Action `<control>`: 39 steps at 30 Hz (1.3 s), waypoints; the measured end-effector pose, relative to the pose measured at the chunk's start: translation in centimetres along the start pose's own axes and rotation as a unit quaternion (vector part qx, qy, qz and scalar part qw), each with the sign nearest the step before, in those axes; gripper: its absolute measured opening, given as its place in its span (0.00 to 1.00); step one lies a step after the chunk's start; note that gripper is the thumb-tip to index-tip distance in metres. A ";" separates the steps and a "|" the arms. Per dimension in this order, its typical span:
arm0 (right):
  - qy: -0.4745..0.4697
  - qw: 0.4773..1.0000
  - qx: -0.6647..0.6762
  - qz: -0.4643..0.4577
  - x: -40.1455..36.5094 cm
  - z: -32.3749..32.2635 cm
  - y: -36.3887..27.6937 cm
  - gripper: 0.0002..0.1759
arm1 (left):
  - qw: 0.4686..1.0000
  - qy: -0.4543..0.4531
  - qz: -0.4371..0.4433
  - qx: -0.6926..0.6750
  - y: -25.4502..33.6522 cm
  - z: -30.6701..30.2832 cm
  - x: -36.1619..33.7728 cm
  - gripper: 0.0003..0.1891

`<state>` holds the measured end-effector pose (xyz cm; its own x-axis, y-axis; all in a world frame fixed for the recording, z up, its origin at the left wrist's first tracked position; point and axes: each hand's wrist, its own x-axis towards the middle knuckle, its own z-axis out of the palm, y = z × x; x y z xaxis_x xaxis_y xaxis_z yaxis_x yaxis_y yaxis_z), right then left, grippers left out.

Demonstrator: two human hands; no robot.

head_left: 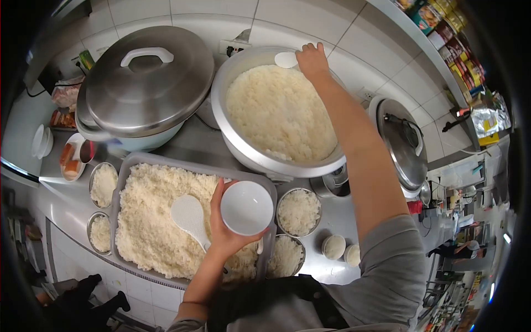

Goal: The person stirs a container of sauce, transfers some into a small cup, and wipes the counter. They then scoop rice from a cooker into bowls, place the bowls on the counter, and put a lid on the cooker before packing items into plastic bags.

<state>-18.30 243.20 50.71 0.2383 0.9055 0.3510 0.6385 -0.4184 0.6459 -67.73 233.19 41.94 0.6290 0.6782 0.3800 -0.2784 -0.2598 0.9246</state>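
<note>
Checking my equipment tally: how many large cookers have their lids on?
2. The left lidded cooker is behind the grey tray, the right lidded cooker past the open cooker. No third is visible.

White bowl (246, 208), mouth up; white paddle (285, 60), seemingly tilted.

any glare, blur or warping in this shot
Head view: strong fisheye, with bowed wall tiles and black corners; head view: white glare on the steel counter near the small cups, softer sheen on the large lid; head view: far kitchen at right looks soft, the held bowl fairly crisp.
</note>
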 end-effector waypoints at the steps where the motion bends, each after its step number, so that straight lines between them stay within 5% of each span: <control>1: -0.026 0.999 0.019 0.016 0.6 0.4 -0.5 0.09 | 1.000 0.008 0.010 0.014 -0.2 -0.3 0.0 0.73; 9: -0.179 0.955 0.232 0.035 2.2 3.0 0.6 0.11 | 0.985 0.000 0.063 0.158 -0.2 -1.5 -0.1 0.72; 14: -0.158 0.939 0.306 0.006 0.1 6.5 -0.2 0.13 | 0.983 -0.006 0.086 0.159 -0.1 -1.6 -0.3 0.71; 27: -0.149 0.925 0.347 -0.046 -2.2 4.0 -1.5 0.11 | 0.989 0.043 0.062 0.130 -2.0 -0.7 -0.2 0.74; 30: -0.167 0.899 0.403 -0.033 -3.0 3.5 -1.2 0.09 | 0.991 0.092 0.033 0.087 -1.7 -0.5 0.0 0.76; 33: -0.285 0.859 0.424 0.014 -4.9 2.1 -1.4 0.08 | 0.993 0.098 -0.001 0.067 -1.8 -0.9 0.5 0.77; 36: -0.367 0.716 0.591 0.057 -7.3 1.9 0.6 0.07 | 0.993 0.090 -0.011 0.081 -1.2 -1.1 1.2 0.77; 39: -0.287 0.742 0.598 0.098 -8.8 -0.9 3.2 0.06 | 0.996 0.090 0.012 0.009 0.5 0.1 3.6 0.77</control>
<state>-19.01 233.82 50.32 0.4658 0.8598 -0.2094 0.6618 -0.4955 -0.5626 -65.53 235.39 43.79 0.4823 0.7834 0.3921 -0.2780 -0.2876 0.9165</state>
